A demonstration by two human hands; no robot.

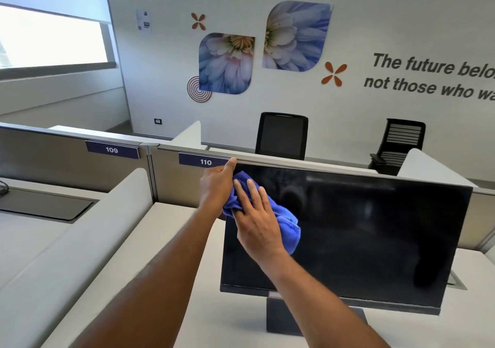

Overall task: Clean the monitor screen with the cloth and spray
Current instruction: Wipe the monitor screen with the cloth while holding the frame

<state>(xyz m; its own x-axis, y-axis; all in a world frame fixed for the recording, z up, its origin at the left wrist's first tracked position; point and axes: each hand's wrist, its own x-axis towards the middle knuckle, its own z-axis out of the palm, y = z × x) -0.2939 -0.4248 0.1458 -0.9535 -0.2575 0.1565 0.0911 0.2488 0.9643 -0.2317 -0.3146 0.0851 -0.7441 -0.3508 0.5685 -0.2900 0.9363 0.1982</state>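
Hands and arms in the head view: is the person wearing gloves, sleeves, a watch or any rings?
Nothing is worn that shows. The left hand and right hand are bare, with no gloves, and no rings on the fingers in view. Both forearms are bare as far as the bottom edge of the picture: no sleeves, watch or wristband.

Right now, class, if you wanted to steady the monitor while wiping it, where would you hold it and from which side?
Probably the monitor's top left corner, reached from the left, thumb on the top edge. The left hand grips there already, away from the glass, while the right hand presses the blue cloth flat on the screen beside it.
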